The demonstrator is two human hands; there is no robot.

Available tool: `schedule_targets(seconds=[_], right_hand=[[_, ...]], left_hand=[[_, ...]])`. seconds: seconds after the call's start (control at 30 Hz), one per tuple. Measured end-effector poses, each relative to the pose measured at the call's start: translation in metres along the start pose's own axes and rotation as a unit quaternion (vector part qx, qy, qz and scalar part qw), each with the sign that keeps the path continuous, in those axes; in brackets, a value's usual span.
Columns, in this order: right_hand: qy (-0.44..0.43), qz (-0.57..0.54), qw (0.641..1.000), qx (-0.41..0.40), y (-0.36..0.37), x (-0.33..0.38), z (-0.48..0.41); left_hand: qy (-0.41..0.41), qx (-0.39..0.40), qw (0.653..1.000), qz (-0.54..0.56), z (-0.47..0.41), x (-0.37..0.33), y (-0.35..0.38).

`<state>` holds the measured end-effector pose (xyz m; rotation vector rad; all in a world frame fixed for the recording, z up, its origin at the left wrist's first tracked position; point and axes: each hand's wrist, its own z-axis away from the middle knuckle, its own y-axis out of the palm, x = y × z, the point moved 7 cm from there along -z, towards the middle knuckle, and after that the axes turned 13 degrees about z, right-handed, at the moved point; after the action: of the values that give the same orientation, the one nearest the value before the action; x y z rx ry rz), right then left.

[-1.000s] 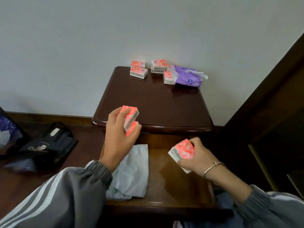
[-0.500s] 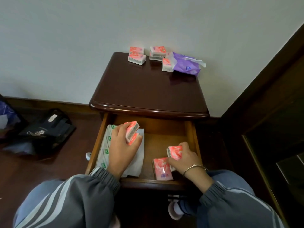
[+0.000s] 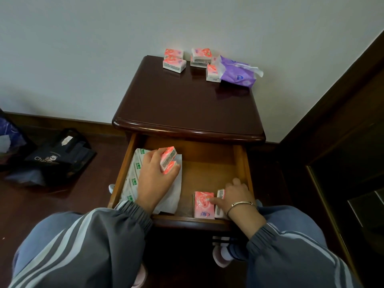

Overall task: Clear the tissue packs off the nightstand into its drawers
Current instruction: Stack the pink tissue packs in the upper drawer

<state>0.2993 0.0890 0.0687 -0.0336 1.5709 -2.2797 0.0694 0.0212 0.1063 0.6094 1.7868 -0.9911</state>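
Holding two light, squashy tissue packs (image 3: 168,160) by their sides, our left hand (image 3: 154,179) hovers over the drawer (image 3: 241,163) while our right hand (image 3: 236,197) lies loosely open on another.

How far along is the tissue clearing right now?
Done: one pink pack lies flat in the open drawer. In hand: the right hand is setting another pack beside it on edge; the left hand grips pink packs over the drawer. Left: several pink packs and a purple pack on the nightstand top.
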Motion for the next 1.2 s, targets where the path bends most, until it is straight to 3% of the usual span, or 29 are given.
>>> schedule_targets(seconds=[0.1,0.2,0.33,0.57,0.67,0.73,0.8,0.87,0.93,1.03,1.13,1.2], right_hand=[[-0.039,-0.010,0.999,-0.018,-0.003,0.002,0.000],[-0.140,-0.074,0.987,-0.034,-0.009,0.014,0.004],[-0.244,-0.138,0.959,0.033,-0.005,0.029,0.014],[-0.255,-0.124,0.956,0.076,0.001,0.027,0.014],[-0.222,-0.199,0.953,0.061,-0.003,0.025,0.013],[-0.164,-0.296,0.941,-0.012,-0.019,0.018,0.010],[-0.101,-0.437,0.892,-0.058,-0.031,0.009,0.008],[-0.067,-0.609,0.789,0.043,-0.025,0.014,0.011],[-0.051,-0.705,0.684,0.181,-0.014,0.027,0.019],[-0.059,-0.726,0.633,0.261,-0.010,0.035,0.027],[-0.061,-0.752,0.600,0.267,-0.009,0.033,0.029],[-0.054,-0.758,0.597,0.255,-0.007,0.029,0.028]], left_hand=[[-0.006,0.003,1.000,0.000,0.001,0.000,0.000],[-0.006,0.004,1.000,-0.003,0.001,-0.001,0.001],[-0.008,0.009,1.000,0.003,0.001,-0.001,0.001],[-0.009,0.028,1.000,0.009,0.001,-0.005,0.003],[-0.006,0.053,0.998,0.036,0.003,-0.010,0.008],[-0.012,0.079,0.994,0.072,0.005,-0.013,0.013],[-0.029,0.110,0.988,0.103,0.007,-0.017,0.021],[-0.065,0.125,0.979,0.146,0.011,-0.019,0.031],[-0.108,0.128,0.966,0.196,0.016,-0.019,0.044],[-0.133,0.145,0.960,0.198,0.024,-0.022,0.062],[-0.151,0.139,0.958,0.203,0.026,-0.026,0.072],[-0.152,0.140,0.957,0.203,0.027,-0.028,0.077]])
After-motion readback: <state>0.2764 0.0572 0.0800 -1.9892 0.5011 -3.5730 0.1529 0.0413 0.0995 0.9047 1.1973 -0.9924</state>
